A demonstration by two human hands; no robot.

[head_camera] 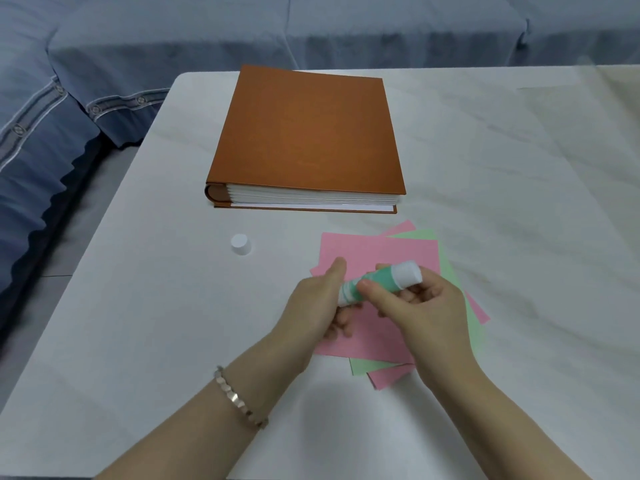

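Both of my hands hold a green and white glue stick [398, 276] just above a loose stack of pink and green paper sheets [374, 251]. My left hand [317, 299] grips its lower end, and my right hand [420, 306] grips the middle, thumb across the green body. The stick's white end points up and to the right. A small white cap [240, 244] stands by itself on the table, left of the sheets.
A thick closed album with a brown cover [308, 133] lies on the white table [156, 323] behind the papers. A blue sofa cover [52, 116] lies beyond the table's left and far edges. A metal bracelet [239, 400] circles my left wrist.
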